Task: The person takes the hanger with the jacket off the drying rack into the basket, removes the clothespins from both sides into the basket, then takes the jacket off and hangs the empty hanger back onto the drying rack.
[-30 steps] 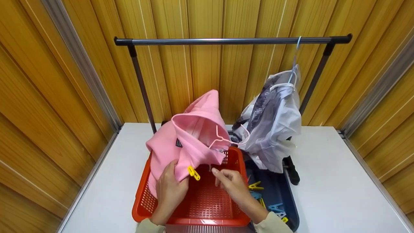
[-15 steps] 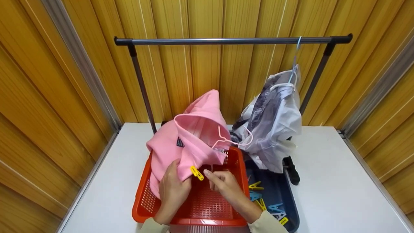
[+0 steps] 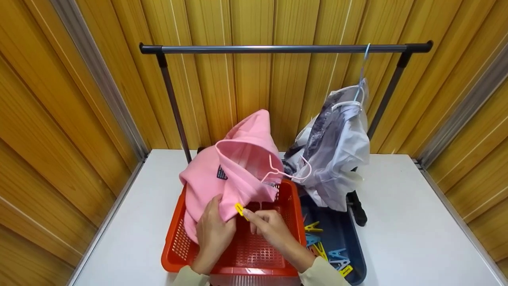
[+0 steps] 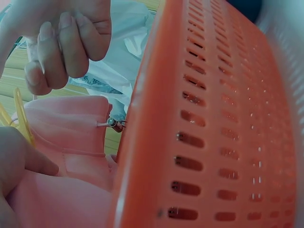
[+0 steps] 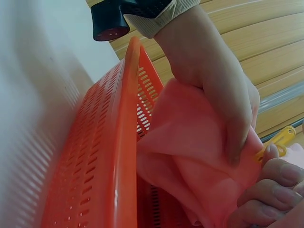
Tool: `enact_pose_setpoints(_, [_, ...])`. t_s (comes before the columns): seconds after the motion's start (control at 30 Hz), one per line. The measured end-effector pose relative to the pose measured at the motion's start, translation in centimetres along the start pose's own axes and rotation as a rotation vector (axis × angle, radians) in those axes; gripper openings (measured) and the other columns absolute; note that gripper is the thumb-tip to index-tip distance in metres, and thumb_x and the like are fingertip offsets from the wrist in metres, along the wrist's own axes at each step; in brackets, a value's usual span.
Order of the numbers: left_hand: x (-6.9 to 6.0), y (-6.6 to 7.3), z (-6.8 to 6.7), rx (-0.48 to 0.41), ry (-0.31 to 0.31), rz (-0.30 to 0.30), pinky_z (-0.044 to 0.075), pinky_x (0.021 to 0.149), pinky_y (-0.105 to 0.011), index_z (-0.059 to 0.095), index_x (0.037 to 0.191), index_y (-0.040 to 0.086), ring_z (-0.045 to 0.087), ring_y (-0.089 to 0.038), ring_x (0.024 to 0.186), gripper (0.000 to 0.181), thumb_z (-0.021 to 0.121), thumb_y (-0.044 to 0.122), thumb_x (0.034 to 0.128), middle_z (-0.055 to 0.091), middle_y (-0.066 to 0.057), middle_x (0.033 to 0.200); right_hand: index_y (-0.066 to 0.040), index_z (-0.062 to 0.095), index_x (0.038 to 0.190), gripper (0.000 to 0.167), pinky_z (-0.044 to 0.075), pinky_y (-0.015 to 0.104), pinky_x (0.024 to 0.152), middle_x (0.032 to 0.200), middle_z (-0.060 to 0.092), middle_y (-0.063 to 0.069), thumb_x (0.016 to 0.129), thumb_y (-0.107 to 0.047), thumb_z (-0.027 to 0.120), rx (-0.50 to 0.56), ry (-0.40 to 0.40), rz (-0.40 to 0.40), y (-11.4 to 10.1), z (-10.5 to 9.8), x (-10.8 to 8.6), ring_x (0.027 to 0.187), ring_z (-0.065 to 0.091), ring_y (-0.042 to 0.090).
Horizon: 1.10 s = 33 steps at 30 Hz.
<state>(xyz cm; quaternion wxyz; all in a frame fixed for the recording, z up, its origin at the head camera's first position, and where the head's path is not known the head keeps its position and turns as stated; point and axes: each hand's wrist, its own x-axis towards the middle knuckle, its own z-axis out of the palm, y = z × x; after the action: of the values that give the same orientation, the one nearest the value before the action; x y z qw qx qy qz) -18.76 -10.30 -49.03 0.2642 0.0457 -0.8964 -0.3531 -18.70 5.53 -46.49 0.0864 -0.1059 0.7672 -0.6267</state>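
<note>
A pink hooded top [image 3: 204,180] lies partly in and over the red basket [image 3: 294,226], its hood raised toward the rack. My left hand [image 3: 216,230] grips a fold of its cloth. On that edge sits a yellow clothespin [image 3: 239,209], also seen in the right wrist view as a yellow clothespin [image 5: 284,136]. My right hand [image 3: 274,228] has its thumb on the clothespin's free end, with the fingers curled; the hold is partly hidden. From the hood's opening sticks a pink hanger [image 3: 274,171].
A dark clothes rack [image 3: 262,49] spans the back. White and grey garments [image 3: 337,147] hang from it on a blue hanger [image 3: 364,65]. A navy tray [image 3: 359,254] right of the basket holds several clothespins [image 3: 337,254]. Wood-patterned panels [image 3: 254,87] enclose the white table [image 3: 397,222].
My right hand has moved left until its thumb meets the yellow clothespin. My left hand and the pink top have shifted slightly right.
</note>
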Motion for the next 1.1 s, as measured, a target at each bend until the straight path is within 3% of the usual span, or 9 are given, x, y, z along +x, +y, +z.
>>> enact_pose_setpoints(0.53, [-0.17, -0.13, 0.25, 0.004, 0.02, 0.013, 0.052, 0.073, -0.046, 0.061, 0.121, 0.009, 0.066, -0.028, 0.087, 0.05, 0.075, 0.012, 0.0726, 0.069, -0.009, 0.109, 0.011, 0.059, 0.067, 0.049, 0.029, 0.019, 0.048, 0.048, 0.04, -0.003, 0.095, -0.029, 0.059, 0.031, -0.043, -0.015, -0.4, 0.56, 0.04, 0.046, 0.035, 0.007])
enact_pose_setpoints(1.1, [-0.15, -0.2, 0.1, -0.025, 0.019, -0.002, 0.052, 0.075, -0.046, 0.061, 0.122, 0.009, 0.067, -0.027, 0.09, 0.052, 0.074, 0.01, 0.0708, 0.069, -0.008, 0.11, 0.012, 0.059, 0.064, 0.038, 0.026, 0.018, 0.045, 0.051, 0.042, 0.0, 0.092, -0.015, 0.057, -0.021, -0.016, -0.038, -0.36, 0.61, 0.04, 0.045, 0.035, 0.003])
